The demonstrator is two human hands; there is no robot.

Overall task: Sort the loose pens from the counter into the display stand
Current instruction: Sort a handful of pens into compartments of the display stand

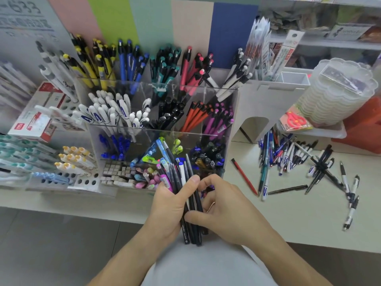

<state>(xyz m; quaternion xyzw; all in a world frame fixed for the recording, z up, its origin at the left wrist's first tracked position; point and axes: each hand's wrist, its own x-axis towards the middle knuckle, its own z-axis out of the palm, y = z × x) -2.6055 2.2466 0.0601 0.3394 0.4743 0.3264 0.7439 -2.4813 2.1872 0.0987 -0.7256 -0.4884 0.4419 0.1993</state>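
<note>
Sorting midway: left hand (168,205) grips a pen bundle (186,190) before the well-stocked stand (224,129), right hand (222,211) pinches one, while many loose pens (292,159) remain on the counter (288,219).

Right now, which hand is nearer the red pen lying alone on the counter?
Right. The right hand sits just left of the red pen; the left hand is farther left, gripping the pen bundle.

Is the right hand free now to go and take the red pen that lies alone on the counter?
Probably not at once. The right hand is busy at the bundle of pens that the left hand grips. The red pen lies apart on the counter, with nothing covering it.
</note>
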